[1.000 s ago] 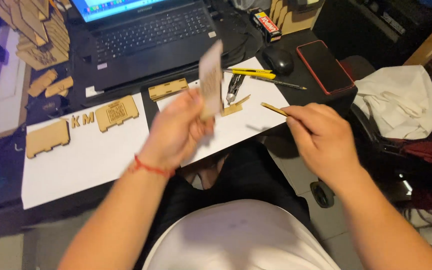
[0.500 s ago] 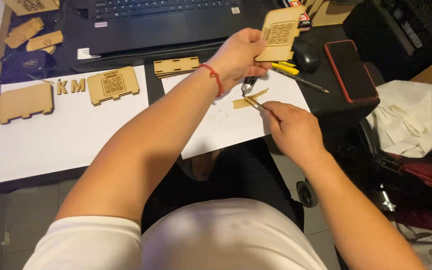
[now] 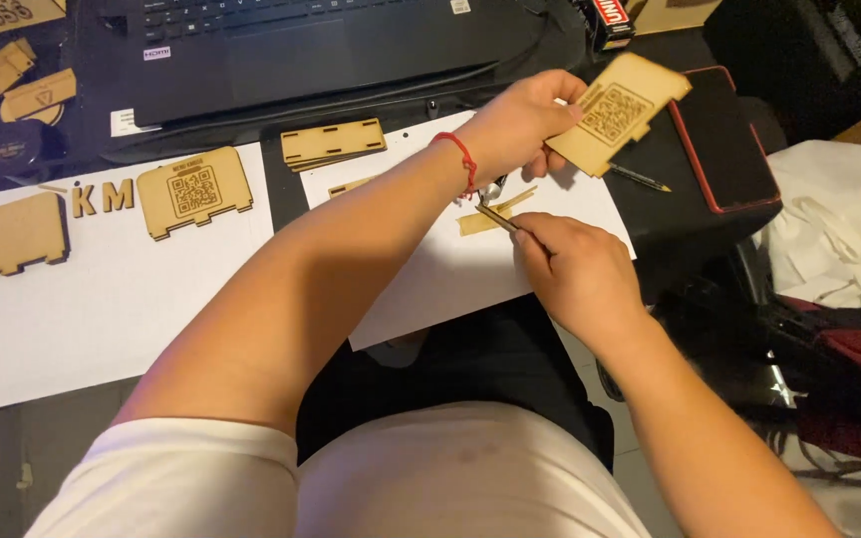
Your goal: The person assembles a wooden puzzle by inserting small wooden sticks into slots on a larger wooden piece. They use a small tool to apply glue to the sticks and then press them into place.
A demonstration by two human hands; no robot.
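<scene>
The left hand (image 3: 525,120) is closed on a flat, pale-brown laser-cut wooden panel engraved with a square code pattern (image 3: 620,112), pinching its left edge and holding it tilted in the air above the right edge of the desk, just over the corner of a red-cased phone (image 3: 724,139). A red string bracelet (image 3: 460,157) circles that wrist. The right hand (image 3: 575,274) is clenched around a thin wooden stick (image 3: 497,217), whose tip points up and left toward a narrow wooden strip (image 3: 495,212) lying on the right-hand white paper sheet (image 3: 450,279); whether the tip touches the strip is hard to tell. A pencil (image 3: 638,177) lies just past that sheet's right edge.

On the left-hand white paper sheet (image 3: 102,299) sit a second engraved wooden panel (image 3: 194,191), 2 small wooden letters (image 3: 104,196) beside it, and a plain wooden panel with notched lower edge (image 3: 9,239) at the sheet's left edge. Between the 2 sheets, near the desk's back, lies a slotted wooden piece (image 3: 333,142), just in front of an open black laptop (image 3: 301,50). A crumpled white cloth (image 3: 834,234) rests off the desk to the right.
</scene>
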